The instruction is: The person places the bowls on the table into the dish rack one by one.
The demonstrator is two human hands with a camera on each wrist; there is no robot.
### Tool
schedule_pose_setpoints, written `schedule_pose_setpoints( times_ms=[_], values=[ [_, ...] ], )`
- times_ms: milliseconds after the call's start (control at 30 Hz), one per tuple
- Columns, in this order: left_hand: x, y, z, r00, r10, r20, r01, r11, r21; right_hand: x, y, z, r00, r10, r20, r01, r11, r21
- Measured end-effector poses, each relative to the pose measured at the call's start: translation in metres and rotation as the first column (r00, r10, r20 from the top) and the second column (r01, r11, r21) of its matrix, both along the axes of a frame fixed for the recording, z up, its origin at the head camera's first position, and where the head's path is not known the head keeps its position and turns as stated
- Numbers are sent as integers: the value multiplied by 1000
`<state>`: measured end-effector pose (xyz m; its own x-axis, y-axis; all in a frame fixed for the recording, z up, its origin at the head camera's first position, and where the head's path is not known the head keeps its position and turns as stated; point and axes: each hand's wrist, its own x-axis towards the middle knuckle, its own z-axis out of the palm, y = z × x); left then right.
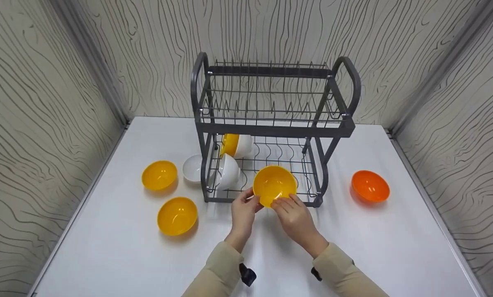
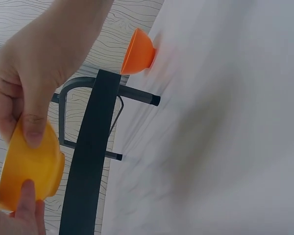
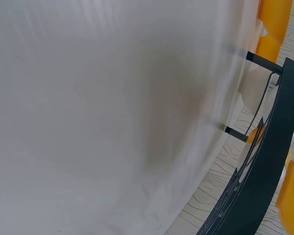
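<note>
Both hands hold a yellow bowl [image 1: 275, 183] at the front of the dark dish rack [image 1: 275, 131], its hollow side facing the head camera. The left hand [image 1: 243, 212] pinches its left edge. At the lower right rim the right hand [image 1: 294, 218] grips it, fingers over the inside. In the left wrist view the right thumb presses on the bowl's outer wall. On the rack's lower tier, a white bowl [image 1: 229, 172] stands on its side at the front left. Behind it are another white bowl [image 1: 244, 145] and a yellow bowl [image 1: 230, 144], also on their sides.
Left of the rack, two yellow bowls [image 1: 159, 175] and a white bowl [image 1: 191, 168] sit upright on the white table [image 1: 114, 255]. An orange bowl [image 1: 370, 186] sits to the right. Patterned walls [image 1: 156, 53] enclose the back and sides.
</note>
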<state>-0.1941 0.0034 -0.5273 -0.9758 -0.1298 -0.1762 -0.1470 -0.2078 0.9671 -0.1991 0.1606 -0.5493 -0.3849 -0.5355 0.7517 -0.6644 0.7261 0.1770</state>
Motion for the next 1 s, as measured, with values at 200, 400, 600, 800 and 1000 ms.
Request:
schedule_pose_setpoints(
  times_ms=[200, 400, 600, 800, 1000],
  values=[
    [1, 1, -1, 999, 43, 27, -45, 996, 73, -1, 0, 2, 998, 56, -11, -57, 995, -76],
    [0, -1, -5, 996, 62, 58, -69, 990, 123, -1, 4, 0, 989, 126, 81, -97, 950, -296],
    [1, -2, -6, 996, 37, 82, -50, 985, 165, 0, 8, 1, 904, 263, 336, -2, 790, -613],
    [3, -1, -7, 991, 11, 130, -39, 976, 215, 3, 3, 5, 665, 496, 558, 286, 521, -804],
    [5, 2, -9, 989, -8, 146, -26, 972, 235, 0, -2, 7, 546, 605, 580, 416, 405, -814]
  ],
)
